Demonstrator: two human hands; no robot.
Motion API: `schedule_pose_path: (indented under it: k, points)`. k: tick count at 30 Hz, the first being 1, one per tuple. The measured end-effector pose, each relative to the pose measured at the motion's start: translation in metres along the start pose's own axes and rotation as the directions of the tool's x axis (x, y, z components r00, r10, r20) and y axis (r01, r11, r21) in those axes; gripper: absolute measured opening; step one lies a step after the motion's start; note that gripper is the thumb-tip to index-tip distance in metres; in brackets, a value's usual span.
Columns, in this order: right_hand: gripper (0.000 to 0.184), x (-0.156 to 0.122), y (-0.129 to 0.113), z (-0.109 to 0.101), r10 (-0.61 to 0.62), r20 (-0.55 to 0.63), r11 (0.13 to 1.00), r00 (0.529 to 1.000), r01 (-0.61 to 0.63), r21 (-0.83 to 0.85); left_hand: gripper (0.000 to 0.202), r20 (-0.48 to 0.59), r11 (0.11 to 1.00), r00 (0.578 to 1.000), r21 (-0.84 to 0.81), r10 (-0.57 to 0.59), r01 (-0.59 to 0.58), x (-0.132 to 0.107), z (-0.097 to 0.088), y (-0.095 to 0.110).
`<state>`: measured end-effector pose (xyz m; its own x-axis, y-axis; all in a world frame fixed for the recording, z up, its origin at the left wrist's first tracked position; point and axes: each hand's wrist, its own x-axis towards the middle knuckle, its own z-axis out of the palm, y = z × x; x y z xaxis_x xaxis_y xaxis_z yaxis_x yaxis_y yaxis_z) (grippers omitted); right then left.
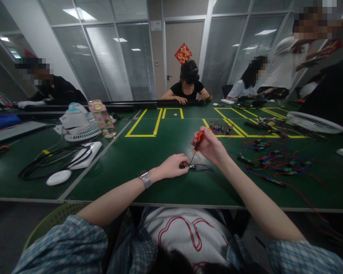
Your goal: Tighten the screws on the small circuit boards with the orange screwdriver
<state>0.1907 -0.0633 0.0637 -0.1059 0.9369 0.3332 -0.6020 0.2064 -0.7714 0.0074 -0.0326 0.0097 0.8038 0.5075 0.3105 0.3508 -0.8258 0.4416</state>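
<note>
My right hand (210,146) is closed round the red and black handle of a screwdriver (199,142). The screwdriver tilts, its thin shaft running down to a small circuit board (192,167) that lies on the green table (148,190). My left hand (177,165) rests on the table with its fingers closed on the left end of this board. Red, blue and dark wires (206,167) trail off the board to the right. Whether the screwdriver's tip sits in a screw is too small to tell.
Several wired circuit boards (263,148) lie in a tangle on the right, with a bundle of wires (220,128) behind. A white fan (79,123), a bottle (102,120), black cables (57,160) and a white mouse (58,177) are on the left. People sit across the table.
</note>
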Motion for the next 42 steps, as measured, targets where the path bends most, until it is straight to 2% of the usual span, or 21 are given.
schedule_pose_path:
  k: [7, 19, 36, 42]
  points:
    - [0.020, 0.0007, -0.0002, -0.0011, 0.005, 0.012, 1.000, 1.000, -0.005, 0.026, 0.008, -0.011, 1.000, 1.000, -0.006, 0.014, -0.014, 0.0003, 0.0003, 0.0002]
    - [0.030, -0.0009, 0.0017, 0.0011, 0.009, -0.011, 1.000, 1.000, -0.008, 0.024, 0.008, -0.012, 1.000, 1.000, -0.002, 0.014, -0.014, 0.0005, 0.0019, -0.0016]
    - [0.021, -0.0013, 0.0039, 0.0018, 0.009, 0.106, 1.000, 0.994, -0.008, -0.007, 0.010, -0.007, 1.000, 1.000, 0.026, 0.016, -0.016, 0.0011, 0.0005, 0.0007]
    - [0.026, -0.0016, 0.0042, 0.0013, 0.006, 0.079, 1.000, 0.997, -0.004, -0.028, 0.010, 0.001, 1.000, 1.000, 0.016, 0.007, -0.007, 0.0008, 0.0004, 0.0015]
